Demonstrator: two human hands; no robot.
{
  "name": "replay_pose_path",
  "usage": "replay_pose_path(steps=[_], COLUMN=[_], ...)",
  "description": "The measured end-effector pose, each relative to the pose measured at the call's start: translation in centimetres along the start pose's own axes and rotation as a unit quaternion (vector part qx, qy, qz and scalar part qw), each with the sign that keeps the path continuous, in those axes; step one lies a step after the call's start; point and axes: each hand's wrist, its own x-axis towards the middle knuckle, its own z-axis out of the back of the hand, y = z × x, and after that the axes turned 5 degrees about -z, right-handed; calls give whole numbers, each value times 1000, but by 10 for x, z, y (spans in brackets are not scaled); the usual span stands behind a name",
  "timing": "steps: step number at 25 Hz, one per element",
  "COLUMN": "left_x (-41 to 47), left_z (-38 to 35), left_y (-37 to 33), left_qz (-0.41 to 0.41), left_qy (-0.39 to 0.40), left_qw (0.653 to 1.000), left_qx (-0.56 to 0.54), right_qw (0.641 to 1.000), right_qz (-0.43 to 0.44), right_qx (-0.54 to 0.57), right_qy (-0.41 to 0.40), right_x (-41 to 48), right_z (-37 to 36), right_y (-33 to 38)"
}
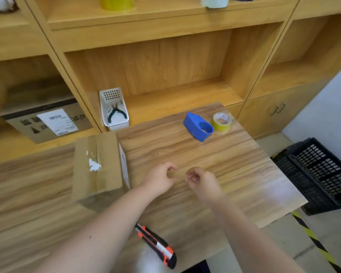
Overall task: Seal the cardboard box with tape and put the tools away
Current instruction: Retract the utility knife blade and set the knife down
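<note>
A closed cardboard box (98, 164) stands on the wooden table (234, 174) at the left, with tape along its top seam and a torn white patch. My left hand (160, 179) and my right hand (203, 181) hover just right of the box, fingers pinched. A short, faint strip of clear tape (180, 174) stretches between them. A blue tape dispenser (198, 127) and a yellow tape roll (221, 122) lie at the table's far edge. An orange and black utility knife (158, 245) lies near the front edge, beside my left forearm.
A white basket (114, 95) holding pliers (116, 113) sits in the shelf niche behind the table. A larger labelled carton (45, 121) fills the left shelf. Black plastic crates (323, 170) stand on the floor to the right, by yellow and black floor tape.
</note>
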Motion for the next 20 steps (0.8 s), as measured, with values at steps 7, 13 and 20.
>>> replay_pose_path(steps=[7,13,20], left_x=[-74,-115,-142], left_z=[-20,-30,-28], left_y=[54,97,135], left_qz=[28,89,144], left_qy=[19,-3,-16], left_qw=[999,996,989], left_qx=[5,-10,-37], right_qw=[997,986,970], right_qz=[-31,-21,4], right_qx=[-4,-69,-203], right_qy=[68,148,132], right_x=[-70,-116,-137], right_z=[-58,-101,-133], right_y=[-4,-5,-4])
